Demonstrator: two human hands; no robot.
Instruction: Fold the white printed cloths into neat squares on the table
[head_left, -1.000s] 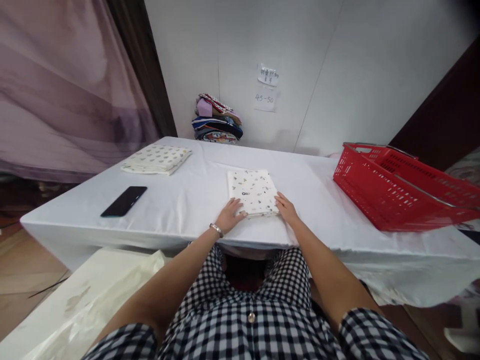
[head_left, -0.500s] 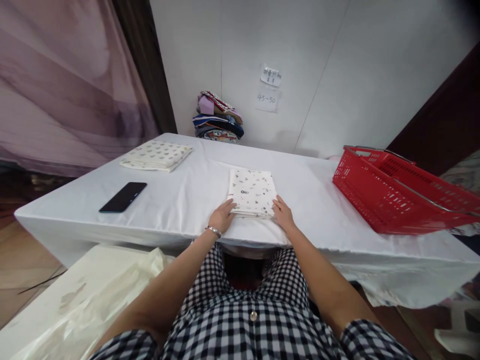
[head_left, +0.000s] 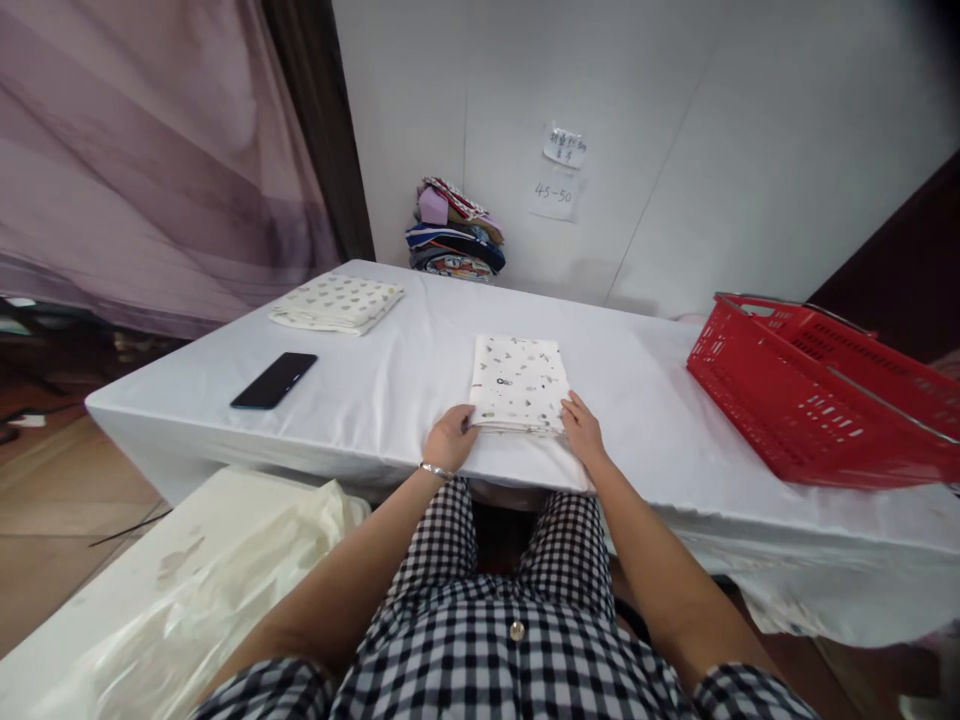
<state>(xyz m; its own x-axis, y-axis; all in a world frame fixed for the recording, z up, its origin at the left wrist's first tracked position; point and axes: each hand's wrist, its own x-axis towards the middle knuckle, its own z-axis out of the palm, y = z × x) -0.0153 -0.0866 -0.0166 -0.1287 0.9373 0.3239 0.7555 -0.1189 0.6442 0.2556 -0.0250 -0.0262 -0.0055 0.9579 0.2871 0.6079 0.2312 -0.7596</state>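
A white cloth with small grey and black prints lies folded into a neat rectangle on the white-covered table, near its front edge. At the cloth's near left corner, my left hand has its thumb and fingers closed on the edge. My right hand grips the near right side, fingers along the border. Several folded layers show at the near edge. Further left lies another folded cloth, cream with grey heart-like prints, touched by neither hand.
A black phone lies on the table's left part. On the right stands a red plastic basket. A stack of folded fabrics sits by the wall, below paper signs. A white surface with plastic sheeting is at lower left.
The view has turned slightly left, so everything sits further right in the picture. Both hands stay at the folded cloth's near corners, and the cloth looks the same.
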